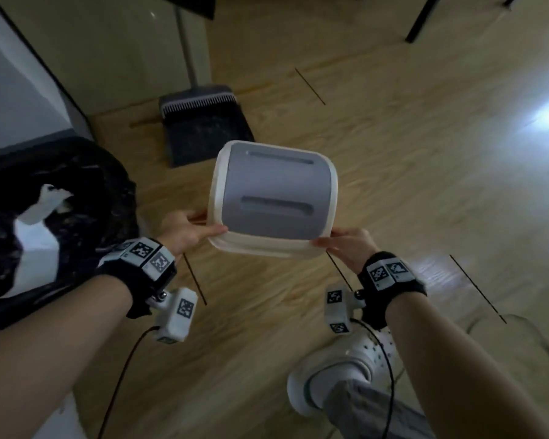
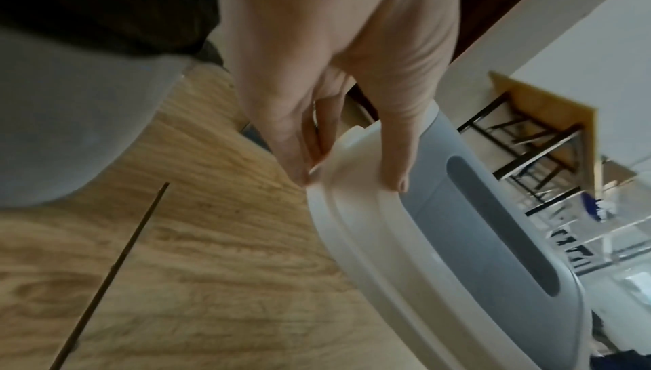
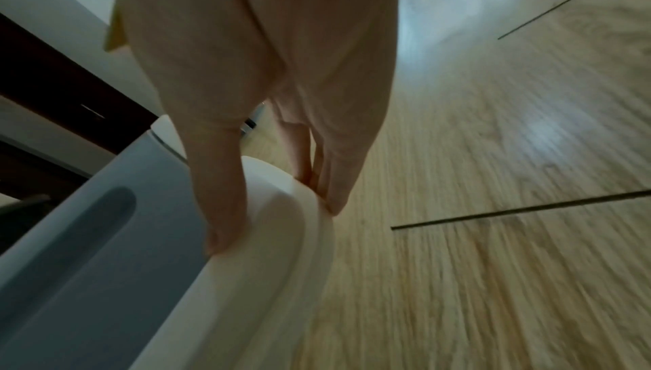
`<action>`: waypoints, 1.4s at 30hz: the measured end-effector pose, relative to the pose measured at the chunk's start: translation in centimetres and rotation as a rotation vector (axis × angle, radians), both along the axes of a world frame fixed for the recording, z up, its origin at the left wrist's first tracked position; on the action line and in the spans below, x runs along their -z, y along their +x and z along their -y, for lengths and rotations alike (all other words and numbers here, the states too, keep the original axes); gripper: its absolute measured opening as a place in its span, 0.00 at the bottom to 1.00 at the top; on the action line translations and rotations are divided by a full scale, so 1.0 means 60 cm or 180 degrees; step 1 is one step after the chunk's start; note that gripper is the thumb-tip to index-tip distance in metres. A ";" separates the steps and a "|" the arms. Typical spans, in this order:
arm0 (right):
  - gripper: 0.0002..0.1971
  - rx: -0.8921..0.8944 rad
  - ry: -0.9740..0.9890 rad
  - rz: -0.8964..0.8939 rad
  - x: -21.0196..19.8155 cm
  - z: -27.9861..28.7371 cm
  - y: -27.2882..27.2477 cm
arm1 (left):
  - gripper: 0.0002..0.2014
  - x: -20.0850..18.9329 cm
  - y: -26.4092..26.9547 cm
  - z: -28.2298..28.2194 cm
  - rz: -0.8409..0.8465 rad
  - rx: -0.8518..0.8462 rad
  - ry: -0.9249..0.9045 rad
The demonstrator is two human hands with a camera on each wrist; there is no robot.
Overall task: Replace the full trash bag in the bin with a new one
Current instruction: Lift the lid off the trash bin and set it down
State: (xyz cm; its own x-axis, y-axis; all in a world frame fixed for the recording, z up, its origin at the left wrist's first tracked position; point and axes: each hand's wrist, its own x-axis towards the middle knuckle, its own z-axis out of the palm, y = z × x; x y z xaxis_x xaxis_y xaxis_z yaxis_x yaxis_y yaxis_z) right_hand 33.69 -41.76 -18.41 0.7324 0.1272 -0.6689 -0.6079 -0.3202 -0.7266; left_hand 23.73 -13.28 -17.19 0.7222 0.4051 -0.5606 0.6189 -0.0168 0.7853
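I hold a trash-bin lid [image 1: 273, 198], a white frame with a grey top and two long slots, in the air over the floor. My left hand [image 1: 210, 224] pinches its near left corner, thumb on top and fingers beneath. My right hand [image 1: 330, 243] pinches the near right corner the same way. The wrist views show each grip: left hand [image 2: 349, 178] on the lid [image 2: 458, 237], right hand [image 3: 278, 223] on the lid [image 3: 88, 264]. The bin [image 2: 53, 125] stands at my left, lined with a black trash bag [image 1: 76, 172] holding white paper.
A dark dustpan [image 1: 203, 137] with a broom handle leans against the wall beyond the lid. My white shoe [image 1: 339, 372] is on the wood floor [image 1: 425, 185] at the lower right. Black table legs [image 1: 422, 20] stand at the top right.
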 end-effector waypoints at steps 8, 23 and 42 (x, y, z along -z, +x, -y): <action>0.19 0.0255 -0.0238 -0.0393 0.153 -0.026 0.025 | 0.24 0.144 0.036 -0.003 -0.0487 -0.0134 -0.0335; 0.12 0.0372 -0.0403 0.0033 0.202 -0.050 0.017 | 0.23 0.236 0.067 -0.002 -0.0638 -0.0036 -0.0197; 0.26 -0.1013 -0.1539 0.0247 0.087 -0.069 -0.023 | 0.16 0.118 0.025 0.035 -0.0538 0.0991 0.1196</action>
